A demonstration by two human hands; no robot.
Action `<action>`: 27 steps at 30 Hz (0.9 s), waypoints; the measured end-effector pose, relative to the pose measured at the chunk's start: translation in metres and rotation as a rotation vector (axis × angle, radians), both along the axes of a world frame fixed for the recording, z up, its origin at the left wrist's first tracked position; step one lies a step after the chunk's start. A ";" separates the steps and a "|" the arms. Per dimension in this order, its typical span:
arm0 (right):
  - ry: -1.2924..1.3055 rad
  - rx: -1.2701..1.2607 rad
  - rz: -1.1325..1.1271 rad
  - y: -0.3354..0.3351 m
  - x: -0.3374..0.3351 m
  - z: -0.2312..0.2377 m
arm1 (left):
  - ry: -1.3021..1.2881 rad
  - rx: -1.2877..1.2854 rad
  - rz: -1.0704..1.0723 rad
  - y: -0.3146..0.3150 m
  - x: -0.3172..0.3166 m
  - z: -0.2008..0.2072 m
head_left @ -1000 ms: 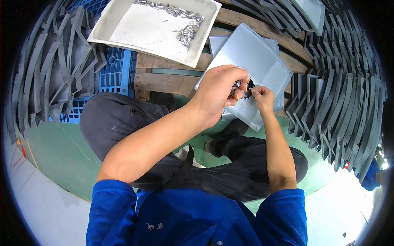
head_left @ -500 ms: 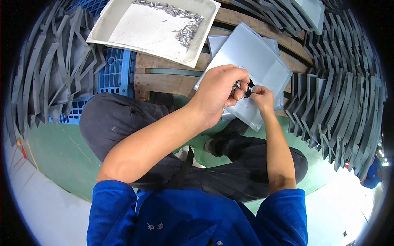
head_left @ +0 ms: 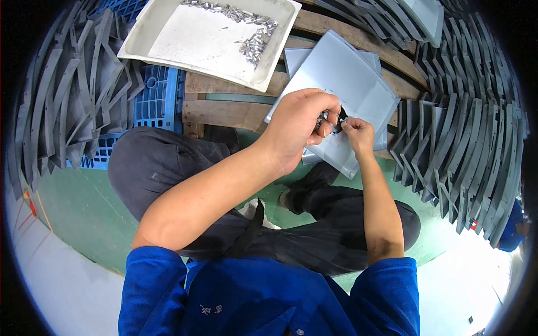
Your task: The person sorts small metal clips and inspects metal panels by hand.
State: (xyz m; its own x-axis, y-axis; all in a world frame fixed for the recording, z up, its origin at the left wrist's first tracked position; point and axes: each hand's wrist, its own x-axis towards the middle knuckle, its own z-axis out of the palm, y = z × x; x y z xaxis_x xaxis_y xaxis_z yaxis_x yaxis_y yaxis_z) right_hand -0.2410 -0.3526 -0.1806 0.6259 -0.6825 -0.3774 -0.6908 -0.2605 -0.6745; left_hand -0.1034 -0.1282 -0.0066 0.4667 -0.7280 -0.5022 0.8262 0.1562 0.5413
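My left hand (head_left: 296, 126) is curled closed over the grey sheet-metal panel (head_left: 347, 73), with small shiny metal pieces (head_left: 323, 119) showing between thumb and fingers. Just beyond its fingertips is a small dark part (head_left: 342, 114), whose kind I cannot make out. My right hand (head_left: 360, 135) comes in from the other side, thumb and finger pinched together close to that dark part. Whatever is in this pinch is too small to name. The panel lies tilted on another grey panel, and my fingers hide some of its face.
A whitish tray (head_left: 133, 49) with many small metal pieces stands on the wooden pallet (head_left: 224, 115). Grey bent panels are stacked at left (head_left: 67, 84) and right (head_left: 465, 151). A blue plastic crate (head_left: 157, 98) sits at left. Another person's blue sleeve (head_left: 511, 232) shows at the right edge.
My two hands stay almost in place, the right fingers shifting only slightly by the dark part. At the right edge the other person has moved a little.
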 end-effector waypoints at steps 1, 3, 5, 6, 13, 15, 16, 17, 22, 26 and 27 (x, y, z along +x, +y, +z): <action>0.027 -0.031 0.038 0.001 0.001 0.003 | -0.005 0.003 -0.002 0.000 0.000 -0.001; 0.036 -0.067 0.043 0.005 0.003 0.007 | -0.010 0.006 -0.003 0.000 0.000 -0.001; 0.045 -0.104 0.049 0.009 0.006 0.010 | -0.009 0.011 -0.005 0.000 0.000 0.000; 0.051 -0.116 0.047 0.009 0.005 0.009 | -0.010 0.010 -0.005 0.000 0.000 0.000; 0.013 0.070 -0.003 -0.014 0.004 -0.001 | -0.006 -0.008 -0.012 -0.002 0.000 -0.001; -0.046 0.029 -0.035 -0.019 0.010 0.005 | -0.001 -0.010 -0.002 -0.002 0.000 0.000; -0.105 -0.008 -0.065 -0.021 0.015 0.012 | 0.011 -0.005 0.001 -0.002 0.001 0.001; -0.099 -0.078 -0.043 -0.024 0.021 0.020 | 0.023 -0.003 0.004 -0.002 0.002 0.002; -0.302 0.120 -0.079 -0.006 0.049 0.099 | 0.111 -0.038 0.040 -0.003 0.003 -0.002; -0.386 0.038 0.108 0.037 0.057 0.181 | 0.244 -0.040 0.069 0.000 0.004 0.000; -0.357 0.013 0.207 0.043 0.056 0.195 | 0.237 -0.040 0.069 0.000 0.003 0.001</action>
